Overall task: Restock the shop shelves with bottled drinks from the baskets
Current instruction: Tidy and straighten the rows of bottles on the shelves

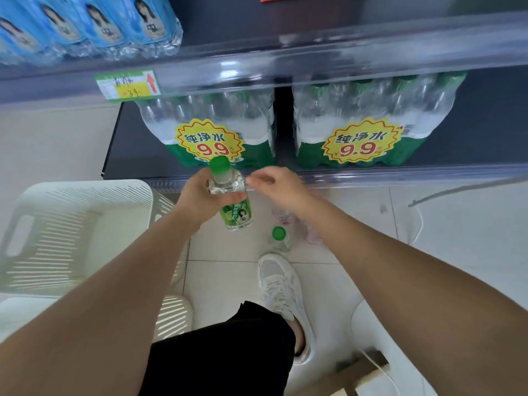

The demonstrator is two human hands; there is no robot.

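My left hand [200, 195] grips a clear bottle with a green cap and green label [228, 192] around its upper body, holding it upright in front of the lower shelf. Just right of the bottle, my right hand [281, 187] hovers with relaxed fingers and holds nothing. A second green-capped bottle [280, 238] stands on the floor below my right wrist, with a pinkish bottle [310, 230] lying beside it, partly hidden by my arm. A white slatted basket [71, 232] sits on the floor at the left.
Two shrink-wrapped packs of green-capped water [211, 130] [365, 121] stand on the dark lower shelf [485, 124]. Blue-labelled bottles [85, 27] fill the left of the upper shelf, which has a clear front rail [343, 61] with a price tag [127, 85]. My white shoe [283, 290] rests on the tiled floor.
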